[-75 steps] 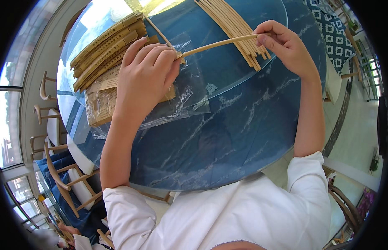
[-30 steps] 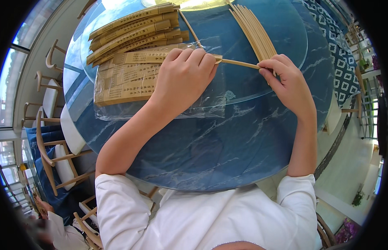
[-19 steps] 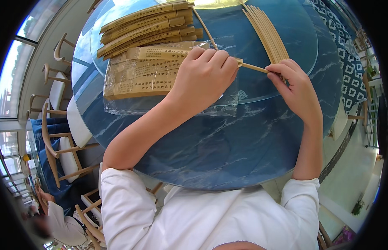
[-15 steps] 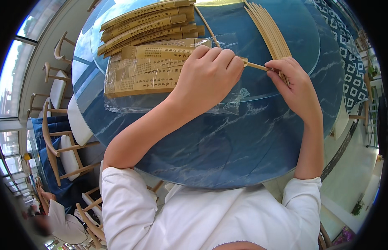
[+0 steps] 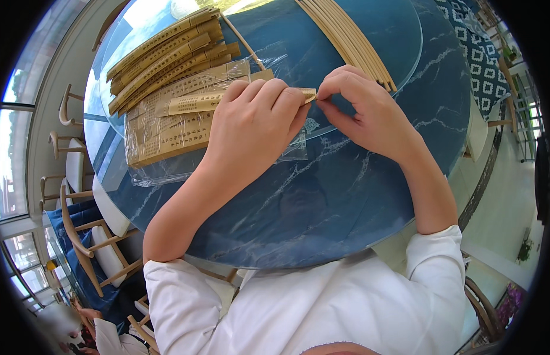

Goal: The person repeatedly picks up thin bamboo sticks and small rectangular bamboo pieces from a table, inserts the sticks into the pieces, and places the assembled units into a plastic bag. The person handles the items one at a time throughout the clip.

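Note:
My left hand (image 5: 251, 121) is closed around a printed brown paper chopstick sleeve (image 5: 192, 104), which lies across the packet below it. At the sleeve's right end, the thumb and forefinger of my right hand (image 5: 369, 112) pinch together on the tip. Any chopsticks inside the sleeve are hidden. Under and beside my left hand is a packet of flat paper sleeves (image 5: 174, 135) in clear plastic. Beyond my right hand, a row of bare wooden chopsticks (image 5: 349, 44) lies on the table.
Several plump sleeves (image 5: 168, 56) are piled at the far left, behind the packet. A loose chopstick (image 5: 242, 40) lies beside them. The blue marble-patterned round table (image 5: 298, 219) carries a glass turntable. Wooden chairs (image 5: 100, 248) and another person's sleeve (image 5: 115, 337) are at left.
My right hand has moved left up to the sleeve's end, and the stick length that showed between the hands is out of sight. The view has shifted, so the table things appear further left.

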The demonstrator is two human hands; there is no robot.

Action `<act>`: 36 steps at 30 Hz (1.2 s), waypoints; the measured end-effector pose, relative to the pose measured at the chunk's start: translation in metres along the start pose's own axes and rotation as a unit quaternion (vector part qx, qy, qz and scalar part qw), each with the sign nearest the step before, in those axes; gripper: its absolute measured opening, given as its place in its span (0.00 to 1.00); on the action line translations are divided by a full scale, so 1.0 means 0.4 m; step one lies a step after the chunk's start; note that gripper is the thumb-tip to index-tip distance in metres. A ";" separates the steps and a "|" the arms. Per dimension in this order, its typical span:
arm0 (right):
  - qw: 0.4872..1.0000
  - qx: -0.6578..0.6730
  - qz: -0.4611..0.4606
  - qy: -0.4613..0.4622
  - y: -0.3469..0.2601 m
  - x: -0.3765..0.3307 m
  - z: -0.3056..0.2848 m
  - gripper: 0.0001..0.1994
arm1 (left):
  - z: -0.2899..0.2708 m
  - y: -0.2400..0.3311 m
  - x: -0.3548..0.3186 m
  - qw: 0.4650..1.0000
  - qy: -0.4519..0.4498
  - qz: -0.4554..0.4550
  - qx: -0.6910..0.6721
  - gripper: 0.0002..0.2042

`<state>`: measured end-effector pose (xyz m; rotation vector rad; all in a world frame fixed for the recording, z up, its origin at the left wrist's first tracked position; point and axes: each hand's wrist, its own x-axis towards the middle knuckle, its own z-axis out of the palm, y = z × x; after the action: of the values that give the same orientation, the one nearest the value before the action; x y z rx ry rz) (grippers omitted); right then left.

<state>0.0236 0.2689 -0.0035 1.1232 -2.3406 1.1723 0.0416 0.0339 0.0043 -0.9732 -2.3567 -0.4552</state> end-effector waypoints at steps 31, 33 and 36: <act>0.997 0.056 -0.047 0.011 0.031 -0.003 0.007 0.10 | -0.033 -0.014 0.013 1.000 0.001 0.002 0.006 0.09; 0.997 0.047 -0.054 0.006 0.031 -0.003 0.006 0.10 | -0.033 -0.016 0.015 1.000 -0.002 0.005 0.004 0.09; 0.994 -0.085 -0.063 0.025 0.028 0.005 -0.022 0.07 | -0.035 -0.021 0.016 1.000 -0.015 -0.008 0.018 0.09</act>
<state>0.0131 0.2787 -0.0031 1.1488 -2.2478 0.9286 0.0368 0.0247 0.0186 -0.9508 -2.3935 -0.4059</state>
